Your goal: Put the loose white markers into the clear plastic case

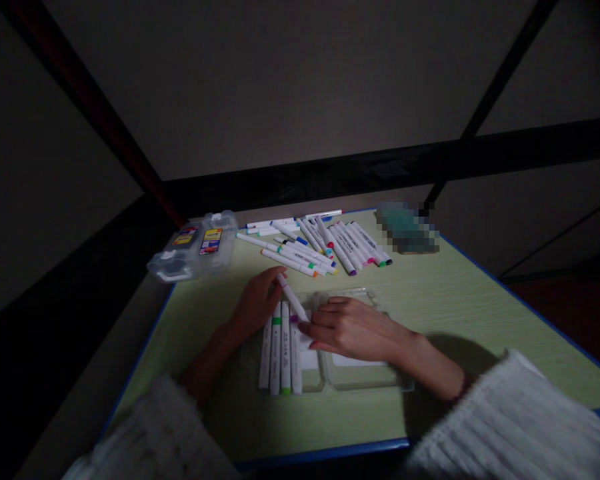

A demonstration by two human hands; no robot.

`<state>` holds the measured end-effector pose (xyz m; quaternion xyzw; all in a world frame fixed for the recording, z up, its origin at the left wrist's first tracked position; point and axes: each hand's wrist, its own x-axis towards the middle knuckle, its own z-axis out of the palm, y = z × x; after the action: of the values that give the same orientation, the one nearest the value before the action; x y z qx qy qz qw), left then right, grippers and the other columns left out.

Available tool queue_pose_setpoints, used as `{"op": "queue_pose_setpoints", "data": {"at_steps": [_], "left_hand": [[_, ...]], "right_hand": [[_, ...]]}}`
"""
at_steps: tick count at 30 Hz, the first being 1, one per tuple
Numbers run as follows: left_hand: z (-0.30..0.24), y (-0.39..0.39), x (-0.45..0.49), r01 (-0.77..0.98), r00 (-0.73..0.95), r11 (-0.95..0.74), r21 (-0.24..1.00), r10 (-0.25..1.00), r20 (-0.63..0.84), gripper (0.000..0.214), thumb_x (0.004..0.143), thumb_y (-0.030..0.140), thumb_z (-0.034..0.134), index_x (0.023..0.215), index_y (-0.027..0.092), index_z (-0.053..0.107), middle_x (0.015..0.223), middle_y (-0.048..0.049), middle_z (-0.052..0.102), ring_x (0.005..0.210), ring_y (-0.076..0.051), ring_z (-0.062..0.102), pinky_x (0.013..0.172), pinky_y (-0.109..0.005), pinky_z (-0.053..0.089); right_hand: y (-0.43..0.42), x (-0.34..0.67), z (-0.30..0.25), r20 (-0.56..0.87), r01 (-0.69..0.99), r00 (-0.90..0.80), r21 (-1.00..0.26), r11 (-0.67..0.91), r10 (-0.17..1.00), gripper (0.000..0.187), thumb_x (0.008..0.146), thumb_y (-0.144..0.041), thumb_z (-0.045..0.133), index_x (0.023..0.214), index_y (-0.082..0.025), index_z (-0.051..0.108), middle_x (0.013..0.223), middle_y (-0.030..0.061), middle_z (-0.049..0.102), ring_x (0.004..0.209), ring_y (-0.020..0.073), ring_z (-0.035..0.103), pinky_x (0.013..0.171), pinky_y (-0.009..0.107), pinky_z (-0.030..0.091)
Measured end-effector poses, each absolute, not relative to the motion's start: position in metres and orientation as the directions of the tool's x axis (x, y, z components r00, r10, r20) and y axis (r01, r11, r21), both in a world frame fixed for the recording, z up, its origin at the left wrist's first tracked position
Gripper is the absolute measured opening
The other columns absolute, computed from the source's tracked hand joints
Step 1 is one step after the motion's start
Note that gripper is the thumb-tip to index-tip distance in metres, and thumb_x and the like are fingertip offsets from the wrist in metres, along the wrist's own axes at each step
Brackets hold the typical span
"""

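A white marker [293, 296] slants between my two hands above an open clear plastic case [365, 385]. My left hand [258, 301] pinches its upper end, and the fingers of my right hand [347, 328] close on its lower end. In the left half of the case several white markers [281, 353] lie side by side, pointing away from me; one has a green band, another a purple one. My right hand hangs over the case's right half and hides part of it.
Several loose white markers [300, 257] with coloured ends lie behind the case, and more markers [355, 245] sit in a row to their right. Closed clear cases [200, 247] stand at the back left. A blurred greenish object [407, 228] lies at the back right. The table [455, 300] has blue edges.
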<state>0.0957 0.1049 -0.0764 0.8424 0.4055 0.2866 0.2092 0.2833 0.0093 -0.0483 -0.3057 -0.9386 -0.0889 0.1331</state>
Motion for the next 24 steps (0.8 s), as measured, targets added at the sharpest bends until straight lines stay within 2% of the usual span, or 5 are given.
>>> {"op": "queue_pose_setpoints", "data": {"at_steps": [15,19,24], "left_hand": [[-0.0749,0.1034,0.0961,0.567,0.556,-0.64,0.518,0.762,0.333,0.027,0.074,0.011,0.042,0.098,0.016,0.053,0.091,-0.0052,0.06,0.082,-0.016,0.056,0.078,-0.031,0.045],[-0.0753,0.1045,0.0961,0.555,0.587,-0.691,0.463,0.72,0.37,0.028,0.074,0.01,0.041,0.099,0.015,0.054,0.091,-0.0056,0.056,0.084,-0.017,0.053,0.079,-0.032,0.044],[-0.0732,0.1039,0.0968,0.559,0.615,-0.7,0.444,0.709,0.344,0.03,0.076,0.01,0.04,0.102,0.013,0.055,0.091,-0.0066,0.056,0.085,-0.017,0.053,0.081,-0.032,0.044]], "right_hand": [[0.0059,0.2792,-0.0506,0.297,0.575,-0.792,0.065,0.816,0.534,0.024,0.089,-0.027,0.042,0.102,-0.013,0.057,0.072,0.0034,0.06,0.066,0.0142,0.053,0.06,0.03,0.035],[0.0051,0.2791,-0.05,0.293,0.573,-0.792,0.054,0.817,0.536,0.025,0.09,-0.027,0.041,0.103,-0.013,0.057,0.075,0.0042,0.061,0.067,0.0138,0.053,0.062,0.03,0.036],[0.005,0.2788,-0.0505,0.304,0.572,-0.791,0.06,0.818,0.531,0.024,0.089,-0.027,0.043,0.103,-0.013,0.057,0.075,0.0037,0.062,0.067,0.014,0.053,0.061,0.03,0.036]]}}
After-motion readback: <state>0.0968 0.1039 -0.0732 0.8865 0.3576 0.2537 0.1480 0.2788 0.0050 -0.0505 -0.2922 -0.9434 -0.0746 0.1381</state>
